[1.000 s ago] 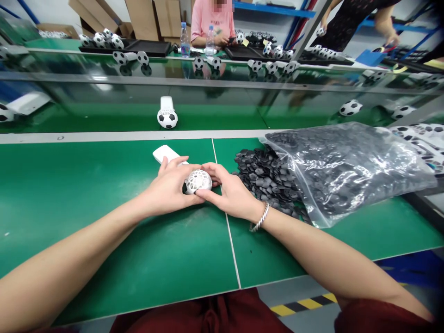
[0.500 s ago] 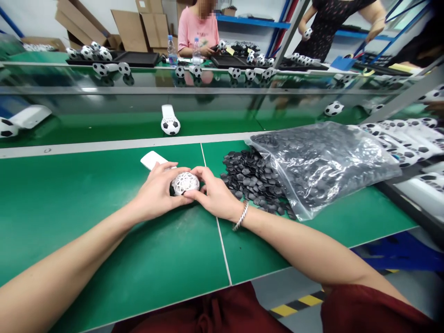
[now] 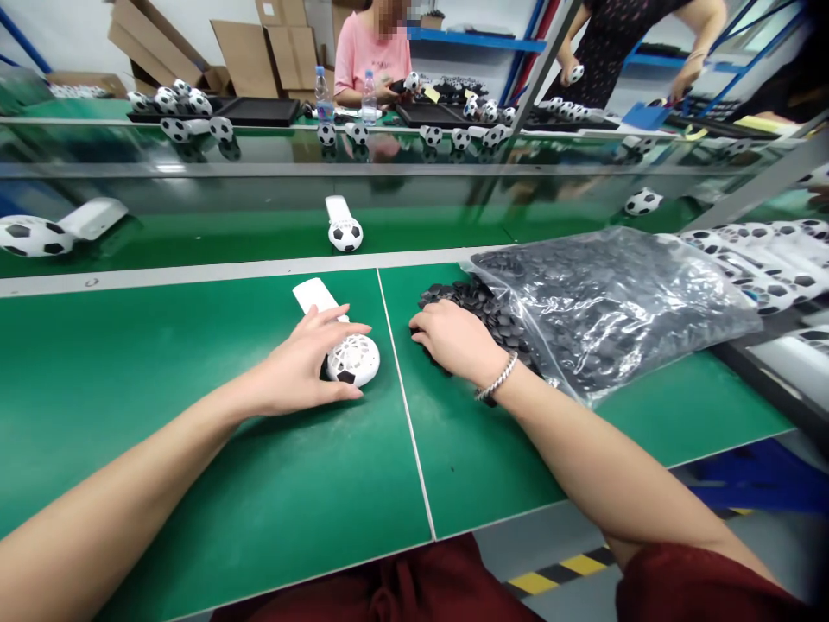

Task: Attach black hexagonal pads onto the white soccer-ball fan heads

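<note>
A white handheld fan (image 3: 356, 354) with a round, football-patterned head lies on the green table, its handle pointing away to the upper left. One black patch shows on the near side of its openwork grille. My left hand (image 3: 294, 367) is curved around the head, thumb on the near side and fingers on the far side. Over the left edge of a heap of black plastic pieces (image 3: 502, 324), my right hand (image 3: 457, 339) has its fingertips drawn together on the pieces. What exactly sits between those fingertips is mostly hidden.
A clear plastic bag (image 3: 615, 311) of black pieces lies right of the heap. Beyond a pale rail (image 3: 194, 272), a conveyor belt (image 3: 259, 233) carries several football-patterned fans. Trays with more fans are at far right. Two people work across the line, near water bottles (image 3: 324, 99).
My right hand has left the fan and moved right to the black pieces. The fan has shifted slightly nearer and right, with my left hand still around it. Fans on the belt have moved right.
</note>
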Demonstrator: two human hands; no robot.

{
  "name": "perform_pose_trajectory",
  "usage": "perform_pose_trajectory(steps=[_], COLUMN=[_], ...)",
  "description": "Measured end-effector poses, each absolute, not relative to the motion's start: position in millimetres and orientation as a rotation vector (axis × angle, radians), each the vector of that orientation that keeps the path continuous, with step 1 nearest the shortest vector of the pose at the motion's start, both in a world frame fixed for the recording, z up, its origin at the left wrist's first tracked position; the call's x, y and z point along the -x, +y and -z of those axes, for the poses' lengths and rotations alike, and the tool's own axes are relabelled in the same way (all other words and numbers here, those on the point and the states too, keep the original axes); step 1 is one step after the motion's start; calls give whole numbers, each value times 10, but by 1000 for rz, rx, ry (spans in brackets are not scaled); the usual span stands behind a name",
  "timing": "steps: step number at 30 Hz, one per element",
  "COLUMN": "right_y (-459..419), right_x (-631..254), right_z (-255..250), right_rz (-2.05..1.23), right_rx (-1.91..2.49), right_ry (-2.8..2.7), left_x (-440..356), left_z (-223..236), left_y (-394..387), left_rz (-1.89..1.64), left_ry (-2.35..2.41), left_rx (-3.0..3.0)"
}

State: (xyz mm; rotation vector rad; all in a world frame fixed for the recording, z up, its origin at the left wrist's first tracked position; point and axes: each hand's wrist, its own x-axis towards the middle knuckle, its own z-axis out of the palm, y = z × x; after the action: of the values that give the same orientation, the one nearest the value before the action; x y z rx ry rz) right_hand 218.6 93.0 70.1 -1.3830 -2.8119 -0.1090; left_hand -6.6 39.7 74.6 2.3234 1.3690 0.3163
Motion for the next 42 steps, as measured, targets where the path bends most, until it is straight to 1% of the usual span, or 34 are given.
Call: perform_pose_trajectory(steps=[2,6,8,10,12,15,17,19,22,24,29,33,38,42], right_y=[883,851,878,911,923,877,822,773,734,724,703,683,700,739], right_x=[-2126,-2058,-2070,-2104,-2138,-2146,-2122,-2088,-2045,-2025,-1988,-1953,-1932,-1938], right_z=[-696,-676,-661,-660,-688,-769,-814,-831,-801,-767,-716,-690,-619,-576], right_rz=[187,315,309,225,-11,-582,-867,-1031,-1177,-1181,-978,-892,-990,-1008], right_rx=[1322,1270,1297,1312,1243,1028,889,802,765,730,620,589,669,723], right_ry=[-2874,-2912,-2883,-2821,-2721,-2472,-2320,-2240,-2187,-2209,-2330,-2327,-2159,-2120], left_x=[31,-75,-90,-67,-23,36,58,68,67,57,11,-32,-68,-82], left_z=[-748,-705,-697,-708,-729,-751,-755,-755,-754,-758,-774,-769,-743,-738], left_y=[351,264,264,290,325,360,368,372,372,369,357,343,327,324], left_rz=[-304,-436,-458,-429,-396,-376,-369,-362,-357,-362,-404,-474,-532,-545], left_ry=[1382,1497,1453,1369,1292,1230,1206,1189,1190,1202,1224,1257,1272,1307], left_rx=[-2306,-2192,-2159,-2145,-2143,-2152,-2154,-2152,-2159,-2170,-2152,-2105,-2096,-2078])
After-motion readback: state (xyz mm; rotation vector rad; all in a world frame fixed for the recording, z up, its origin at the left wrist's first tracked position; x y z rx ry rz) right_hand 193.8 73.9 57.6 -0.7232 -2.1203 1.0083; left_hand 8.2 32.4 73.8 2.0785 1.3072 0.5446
